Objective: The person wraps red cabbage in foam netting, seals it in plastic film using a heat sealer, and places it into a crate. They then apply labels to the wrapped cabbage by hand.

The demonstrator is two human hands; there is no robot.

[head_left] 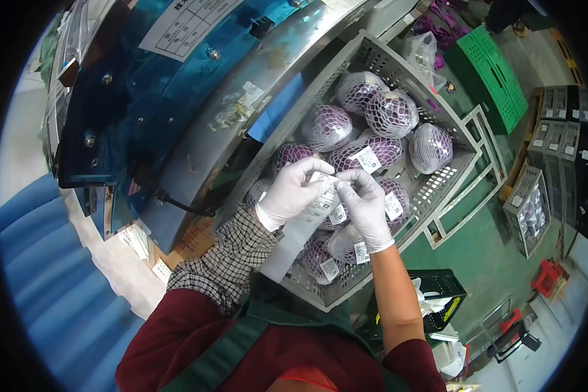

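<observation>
My left hand (287, 196), in a white glove, pinches the top of a strip of printed labels (325, 201). Thumb and fingertips of my right hand (367, 208), gloved too, close on the same end of the strip from the other side. From there the pale backing hangs down toward my body. Below both hands is a grey plastic crate (464, 145) of purple cabbages (392, 114) in white netting. Several cabbages near me carry white stickers, such as this square label (366, 159); those at the far end show none.
A blue machine with a metal edge (268, 72) stands close along the crate's left side. To the right are a metal frame (467, 176), a green crate (487, 78) and stacked grey crates (555, 144). A black crate (447, 297) sits low beside my right arm.
</observation>
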